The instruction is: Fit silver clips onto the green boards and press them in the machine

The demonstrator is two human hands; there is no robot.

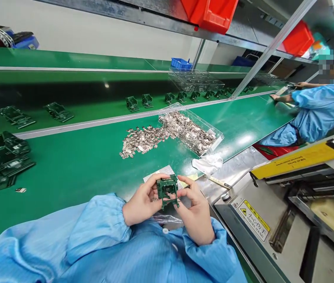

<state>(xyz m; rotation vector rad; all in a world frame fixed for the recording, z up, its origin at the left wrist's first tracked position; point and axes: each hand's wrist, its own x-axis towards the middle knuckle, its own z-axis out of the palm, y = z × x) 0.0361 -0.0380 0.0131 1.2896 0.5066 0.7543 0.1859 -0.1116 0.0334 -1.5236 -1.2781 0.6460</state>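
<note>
Close to my body, over the near edge of the green table, a green circuit board frame [164, 189] is held up between both hands. My left hand [142, 201] grips its left side, fingers behind and thumb at the lower edge. From the right, my right hand [195, 208] pinches the frame's right side; whether its fingers also hold a small part is too small to tell. Beyond the hands, a pile of small metal parts [143, 141] lies beside a clear plastic tray [218, 139] filled with more of them.
Stacked green boards [4, 157] lie at the left, and several single boards [147, 100] stand along the conveyor belt [96, 96]. A white cloth [208, 164] rests by a machine [261, 220] at right. A co-worker in blue [326, 106] sits at far right. Red bins [214, 15] hang overhead.
</note>
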